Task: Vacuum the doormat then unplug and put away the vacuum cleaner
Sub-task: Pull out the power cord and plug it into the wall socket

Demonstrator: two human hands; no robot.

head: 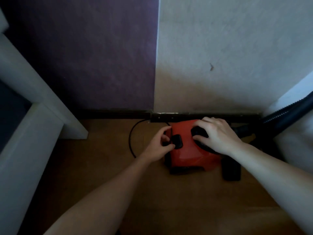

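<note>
Vacuum cleaner low and right of centre: squat body of glossy red plastic, rounded on top, black trim below, on brown wood-look floor, far end close to dark skirting board. Left hand at left edge of red shell, fingers curled, thumb and fingertips pinching thin black cord, just beside square black button with rounded corners. Cord smooth and round, looping in an arc over floor to left of cleaner. Right hand on top of shell, fingers spread and bent, clasping black rounded part; palm side hidden. Ribbed black hose at right edge of frame, slanting up from cleaner's right end. Blocky black piece on floor at lower right of red body, kind unclear. Behind, mottled purple wall in upper left, pale grey textured wall in upper right, meeting in straight vertical seam. Smooth white boxy frame along left edge, blurred.
</note>
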